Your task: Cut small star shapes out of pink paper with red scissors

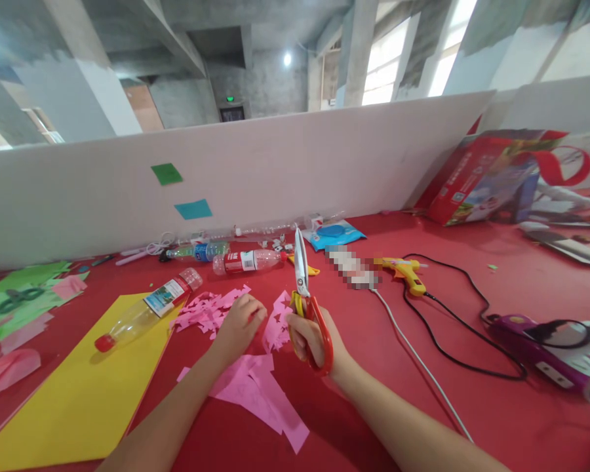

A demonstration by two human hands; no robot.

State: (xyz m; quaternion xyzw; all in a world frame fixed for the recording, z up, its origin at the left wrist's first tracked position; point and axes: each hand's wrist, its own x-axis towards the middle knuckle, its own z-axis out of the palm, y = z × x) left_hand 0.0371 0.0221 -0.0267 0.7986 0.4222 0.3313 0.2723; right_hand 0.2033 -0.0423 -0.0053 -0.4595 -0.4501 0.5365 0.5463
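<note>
In the head view my right hand [311, 337] grips a pair of scissors [302, 275] with red and yellow handles, its blades pointing up and nearly together. My left hand [239, 322] is over the table just left of it, fingers curled in with the thumb against them; whatever may be between them is hidden. Small pink paper scraps [204, 311] are heaped beyond and beside my left hand. Another strip of cut pink paper [278, 324] lies between the two hands. Larger pink paper pieces [260, 393] rest on the red table below them.
Plastic bottles [250, 261] lie towards the white partition [285, 170]; one bottle [150, 308] rests on yellow sheets [88, 387]. Green paper [24, 295] bears dark scissors. Rightward are a blue packet [334, 234], a yellow glue gun [406, 272], cables, a purple device [526, 344] and a red bag [482, 177].
</note>
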